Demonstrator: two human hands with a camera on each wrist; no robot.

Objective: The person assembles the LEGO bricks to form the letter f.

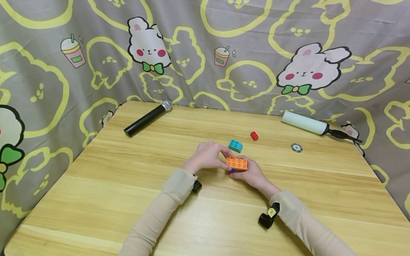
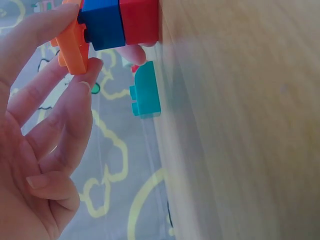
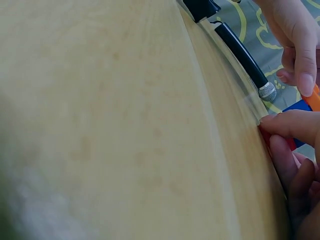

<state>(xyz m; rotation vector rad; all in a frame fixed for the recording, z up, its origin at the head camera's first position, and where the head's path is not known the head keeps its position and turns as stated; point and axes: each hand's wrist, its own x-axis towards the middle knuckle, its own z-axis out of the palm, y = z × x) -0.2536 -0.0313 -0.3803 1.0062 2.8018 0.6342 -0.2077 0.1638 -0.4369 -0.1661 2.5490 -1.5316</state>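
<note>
Uneven pressure from the left grip could skew the orange brick off the blue brick, whose studs show in the seam; a slack right grip might let everything tip. The left pinches the orange brick, the right the red brick below. Eight-studded orange tops plain-sided blue and red, low at the tabletop, beside the teal brick.

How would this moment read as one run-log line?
left hand: pinches orange brick | right hand: grips bottom red brick | blue brick: between orange and red | teal brick: unheld on table
</note>
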